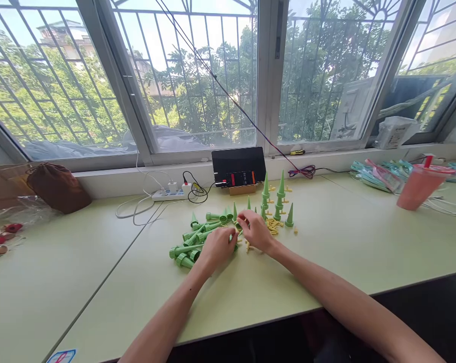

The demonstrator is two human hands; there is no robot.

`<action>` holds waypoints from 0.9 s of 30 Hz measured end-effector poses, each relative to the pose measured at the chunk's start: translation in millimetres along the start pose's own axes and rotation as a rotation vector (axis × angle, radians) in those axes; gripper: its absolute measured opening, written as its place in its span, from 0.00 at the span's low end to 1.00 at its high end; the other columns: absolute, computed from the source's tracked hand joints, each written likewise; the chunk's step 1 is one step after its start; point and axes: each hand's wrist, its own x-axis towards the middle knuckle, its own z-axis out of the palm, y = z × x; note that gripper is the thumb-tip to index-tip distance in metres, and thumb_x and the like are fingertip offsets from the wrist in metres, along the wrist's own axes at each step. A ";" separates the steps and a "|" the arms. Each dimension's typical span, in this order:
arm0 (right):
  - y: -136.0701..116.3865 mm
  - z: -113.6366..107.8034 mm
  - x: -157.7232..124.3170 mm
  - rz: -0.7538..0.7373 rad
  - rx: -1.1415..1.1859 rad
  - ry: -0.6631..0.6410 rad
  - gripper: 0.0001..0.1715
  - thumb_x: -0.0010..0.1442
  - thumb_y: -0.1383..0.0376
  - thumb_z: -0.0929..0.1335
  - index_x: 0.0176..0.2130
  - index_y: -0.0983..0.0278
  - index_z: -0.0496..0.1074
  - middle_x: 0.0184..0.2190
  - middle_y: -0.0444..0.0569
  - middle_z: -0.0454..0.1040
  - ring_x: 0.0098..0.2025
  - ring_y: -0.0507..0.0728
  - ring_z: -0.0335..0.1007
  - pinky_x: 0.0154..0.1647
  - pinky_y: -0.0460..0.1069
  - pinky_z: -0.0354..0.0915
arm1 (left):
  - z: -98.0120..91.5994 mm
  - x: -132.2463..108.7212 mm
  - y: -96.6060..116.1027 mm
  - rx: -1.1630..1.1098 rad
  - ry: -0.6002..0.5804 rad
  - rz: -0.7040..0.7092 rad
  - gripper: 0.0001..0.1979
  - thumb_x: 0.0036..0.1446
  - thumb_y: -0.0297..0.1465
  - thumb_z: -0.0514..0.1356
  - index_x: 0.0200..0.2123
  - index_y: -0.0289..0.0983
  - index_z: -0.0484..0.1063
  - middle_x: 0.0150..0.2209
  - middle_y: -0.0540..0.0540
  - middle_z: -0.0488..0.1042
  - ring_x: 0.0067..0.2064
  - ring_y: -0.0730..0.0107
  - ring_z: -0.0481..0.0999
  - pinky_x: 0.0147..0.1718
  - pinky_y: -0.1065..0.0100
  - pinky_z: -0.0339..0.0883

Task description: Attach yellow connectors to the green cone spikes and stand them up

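My left hand [219,246] is closed, its fingertips at a green plastic watering spike [238,227] whose open end shows between my hands. Just right of it, my right hand [257,231] is bent over that end with its fingers pinched; what they hold is too small and hidden to tell. A pile of loose green spikes [192,238] lies beside my left hand. Small yellow valve pieces [274,227] are heaped right of my right hand. Behind it stand stacked green spikes [280,197] with yellow valves sticking out, and a single upright spike [289,216].
A phone [241,178] leans on a black tablet [237,159] by the window. Left of it are a white power strip [171,193] with cables and a brown bag [57,187]. A red-lidded cup [420,185] and bagged pale-blue items [375,175] stand at right.
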 end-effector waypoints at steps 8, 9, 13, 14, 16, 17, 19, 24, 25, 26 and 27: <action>-4.9 -1.8 -0.5 0.020 -0.002 -0.019 0.08 0.64 0.68 0.60 0.33 0.64 0.66 0.31 0.48 0.70 0.32 0.53 0.64 0.35 0.47 0.59 | 1.9 -2.6 1.9 0.075 -0.077 0.011 0.19 0.65 0.38 0.46 0.27 0.38 0.70 0.24 0.45 0.72 0.27 0.65 0.71 0.26 0.68 0.47; -5.5 -2.0 -0.6 0.022 -0.002 -0.020 0.08 0.64 0.68 0.60 0.33 0.64 0.66 0.31 0.48 0.69 0.32 0.53 0.64 0.35 0.47 0.59 | 2.2 -2.9 2.0 0.072 -0.080 0.015 0.20 0.65 0.38 0.46 0.26 0.38 0.70 0.24 0.45 0.72 0.27 0.65 0.71 0.26 0.68 0.47; -7.1 -2.4 -1.2 0.022 0.010 -0.029 0.09 0.64 0.68 0.60 0.33 0.64 0.66 0.31 0.48 0.69 0.32 0.53 0.64 0.34 0.47 0.59 | 3.4 -3.4 2.7 0.032 -0.086 0.023 0.19 0.64 0.37 0.46 0.26 0.38 0.69 0.24 0.46 0.71 0.27 0.66 0.70 0.26 0.67 0.46; -7.2 -2.4 -1.3 0.023 0.014 -0.029 0.09 0.64 0.67 0.60 0.33 0.64 0.66 0.31 0.47 0.69 0.32 0.53 0.64 0.33 0.47 0.59 | 3.5 -3.3 2.9 0.016 -0.088 0.023 0.18 0.64 0.37 0.46 0.26 0.38 0.69 0.24 0.46 0.71 0.27 0.66 0.70 0.25 0.68 0.46; -7.1 -2.3 -1.3 0.024 0.018 -0.027 0.09 0.64 0.67 0.60 0.33 0.64 0.66 0.30 0.47 0.69 0.31 0.53 0.64 0.33 0.47 0.59 | 3.7 -3.1 3.0 -0.019 -0.086 0.025 0.16 0.64 0.36 0.47 0.27 0.38 0.68 0.24 0.46 0.71 0.27 0.66 0.70 0.26 0.68 0.47; -7.0 -2.3 -1.3 0.024 0.018 -0.025 0.09 0.64 0.67 0.60 0.33 0.64 0.66 0.30 0.47 0.69 0.31 0.53 0.64 0.33 0.47 0.59 | 3.9 -2.9 2.9 -0.037 -0.081 0.025 0.15 0.63 0.35 0.48 0.27 0.38 0.68 0.25 0.46 0.72 0.28 0.66 0.70 0.26 0.68 0.48; -6.8 -2.3 -1.3 0.021 0.017 -0.024 0.09 0.64 0.67 0.60 0.33 0.64 0.66 0.30 0.47 0.69 0.31 0.53 0.64 0.33 0.47 0.59 | 4.2 -2.6 2.7 -0.067 -0.063 0.029 0.13 0.62 0.33 0.49 0.28 0.38 0.67 0.26 0.46 0.72 0.29 0.67 0.70 0.28 0.68 0.51; -6.9 -2.0 -1.4 0.016 0.012 -0.020 0.09 0.64 0.67 0.60 0.33 0.64 0.67 0.31 0.48 0.70 0.32 0.53 0.64 0.34 0.47 0.59 | 5.0 -1.6 3.6 -0.104 -0.009 0.015 0.10 0.61 0.29 0.49 0.30 0.37 0.68 0.30 0.45 0.74 0.33 0.65 0.71 0.32 0.67 0.57; -6.9 -1.8 -1.5 0.017 0.010 -0.019 0.09 0.64 0.67 0.60 0.33 0.64 0.67 0.31 0.48 0.70 0.32 0.53 0.64 0.34 0.47 0.59 | 5.2 -1.3 4.0 -0.117 -0.002 0.003 0.11 0.61 0.30 0.49 0.31 0.37 0.69 0.30 0.44 0.74 0.33 0.64 0.71 0.33 0.67 0.58; -6.9 -1.6 -1.7 0.019 0.007 -0.018 0.09 0.64 0.67 0.60 0.33 0.64 0.67 0.31 0.48 0.70 0.32 0.54 0.64 0.34 0.47 0.59 | 5.6 -0.9 4.3 -0.132 0.006 -0.007 0.11 0.62 0.30 0.48 0.32 0.36 0.69 0.31 0.44 0.74 0.33 0.64 0.72 0.33 0.67 0.59; -6.8 -1.4 -1.8 0.020 0.005 -0.020 0.09 0.64 0.67 0.60 0.33 0.64 0.67 0.31 0.48 0.70 0.32 0.54 0.64 0.34 0.47 0.59 | 6.0 -0.6 4.5 -0.149 0.018 -0.015 0.11 0.62 0.30 0.48 0.33 0.36 0.69 0.31 0.44 0.74 0.34 0.64 0.72 0.34 0.67 0.60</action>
